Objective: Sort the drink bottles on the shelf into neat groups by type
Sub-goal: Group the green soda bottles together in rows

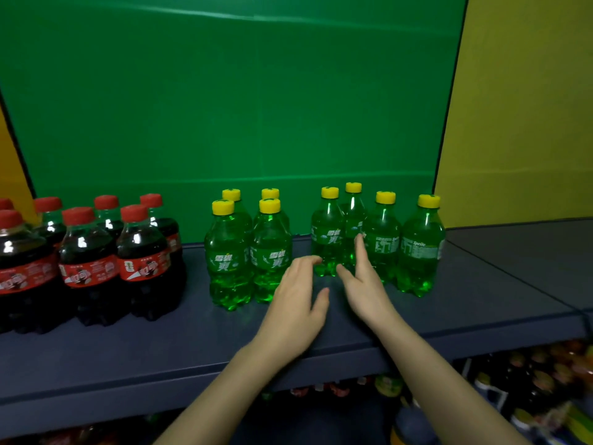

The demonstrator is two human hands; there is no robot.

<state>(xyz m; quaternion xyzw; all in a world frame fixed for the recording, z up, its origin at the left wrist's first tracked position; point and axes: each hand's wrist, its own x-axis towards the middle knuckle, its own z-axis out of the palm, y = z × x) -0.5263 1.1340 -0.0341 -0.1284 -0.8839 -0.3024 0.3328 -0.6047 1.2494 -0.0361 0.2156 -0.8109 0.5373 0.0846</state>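
Several dark cola bottles (88,261) with red caps stand grouped at the left of the dark shelf (179,345). Several green bottles with yellow caps stand in the middle: one tight cluster (250,252) and, to its right, a looser row (382,236). My left hand (296,303) hovers over the shelf, fingers relaxed, just left of the row's leftmost green bottle (327,239). My right hand (361,284) is held edge-on with straight fingers reaching between that bottle and its neighbours. Neither hand grips anything.
A green panel (224,107) backs the shelf and a yellow panel (519,107) closes its right side. A lower shelf (529,380) holds more assorted bottles. A grey surface (529,248) continues to the right.
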